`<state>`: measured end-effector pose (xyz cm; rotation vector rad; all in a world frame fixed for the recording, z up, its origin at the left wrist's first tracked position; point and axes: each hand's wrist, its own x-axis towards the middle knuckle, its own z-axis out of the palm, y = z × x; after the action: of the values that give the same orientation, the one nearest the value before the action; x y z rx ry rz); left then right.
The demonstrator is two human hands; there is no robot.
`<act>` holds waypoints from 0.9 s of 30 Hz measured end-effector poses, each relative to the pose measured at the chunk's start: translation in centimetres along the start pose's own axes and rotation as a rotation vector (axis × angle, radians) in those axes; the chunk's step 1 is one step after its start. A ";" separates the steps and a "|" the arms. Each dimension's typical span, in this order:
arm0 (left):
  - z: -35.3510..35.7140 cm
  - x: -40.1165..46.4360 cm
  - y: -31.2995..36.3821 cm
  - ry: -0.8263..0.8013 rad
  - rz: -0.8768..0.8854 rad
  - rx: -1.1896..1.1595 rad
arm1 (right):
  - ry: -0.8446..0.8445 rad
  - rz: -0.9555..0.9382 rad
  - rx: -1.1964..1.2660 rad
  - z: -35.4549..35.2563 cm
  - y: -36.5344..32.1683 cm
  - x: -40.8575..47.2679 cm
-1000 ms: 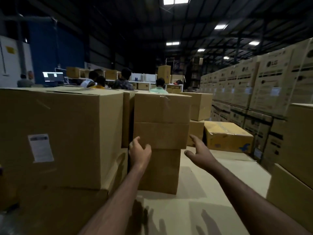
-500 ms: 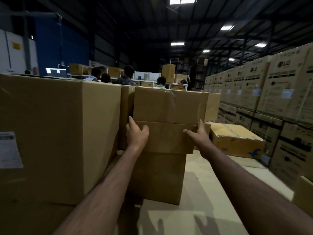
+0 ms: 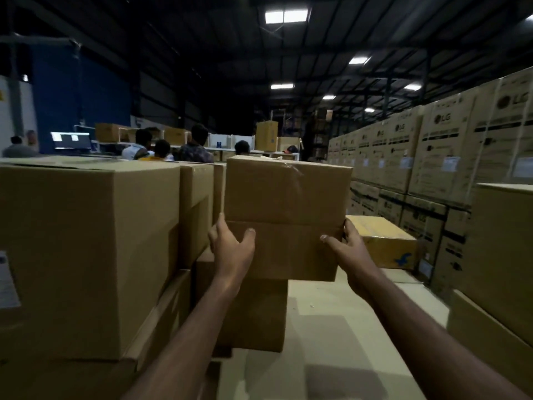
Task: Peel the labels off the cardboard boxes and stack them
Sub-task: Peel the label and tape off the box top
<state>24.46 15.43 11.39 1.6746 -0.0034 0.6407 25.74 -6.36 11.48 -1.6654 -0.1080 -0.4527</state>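
Here, both hands clamp one plain cardboard box [image 3: 285, 217]: left hand [image 3: 230, 249] on its left edge, right hand [image 3: 350, 248] on its right, thumbs on the near face. It sits on a lower box [image 3: 256, 313], overhanging rightward. Likely stiff, moderately heavy; side-edge hold suits. No label visible on it; far faces hidden. Big left box [image 3: 86, 255] carries a label [image 3: 7, 281], cut off.

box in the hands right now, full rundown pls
Plain brown cardboard box, closed, with clear tape glinting across its top edge and a horizontal crease across the front. No label shows on the visible faces. It sits upright atop a narrower box, overhanging on the right. The left hand and right hand grip its lower side edges, thumbs on the front.
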 end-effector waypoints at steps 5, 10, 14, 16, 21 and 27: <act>0.3 -8.0 2.5 -0.157 0.007 -0.113 | 0.166 -0.040 0.020 -5.9 -1.9 -9.1; -0.2 -17.4 2.8 -0.270 0.000 -0.149 | 0.325 -0.007 -0.028 -10.0 -0.6 -20.6; -1.3 -22.9 1.6 -0.339 -0.051 -0.196 | 0.340 0.054 -0.042 -11.6 0.0 -28.1; -1.8 -25.3 0.4 -0.384 -0.075 -0.201 | 0.338 0.078 -0.073 -12.5 0.9 -31.4; -3.3 -30.7 -2.9 -0.465 -0.174 -0.212 | 0.358 0.193 -0.131 -14.1 5.0 -38.5; -5.4 -35.6 -6.3 -0.452 -0.237 -0.232 | 0.365 0.175 -0.253 -13.9 7.6 -44.1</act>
<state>-5.53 9.44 -8.56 1.5319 -0.1932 0.0713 -15.37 -12.67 -10.15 -1.7916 0.3759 -0.6488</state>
